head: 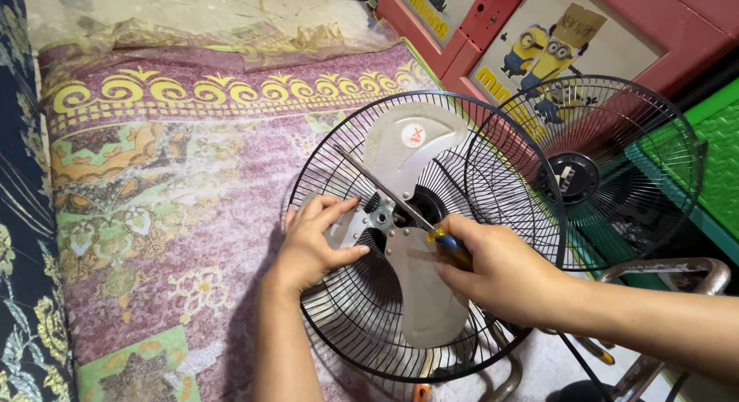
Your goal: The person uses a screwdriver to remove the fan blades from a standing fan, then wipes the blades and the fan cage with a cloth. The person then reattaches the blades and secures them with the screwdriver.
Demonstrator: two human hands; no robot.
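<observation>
Rug (177, 217): patterned, purple and yellow, spread over the floor on the left; the fan lies on its right part.
Left hand (312, 244): half open, fingers loosely curled, resting on the left blade (342, 229); fingertips press on the metal near the hub, thumb lies along its lower edge.
Fan guard (339, 325): black wire rear grille, lying flat, ringing the blades.
Blades (412, 140): three grey metal blades bolted to a central hub (385, 217); one points up, one down, one left under the left hand.
Screwdriver (385, 190): long metal shaft, slanting from upper left to lower right across the hub; yellow and blue handle at the lower end.
Right hand (493, 271): closed in a fist round the screwdriver handle, just right of the hub, above the lower blade.
Front grille (616, 163): second black wire guard, tilted up at the right, overlapping the rear guard's edge, in front of a red cabinet (493, 25).
</observation>
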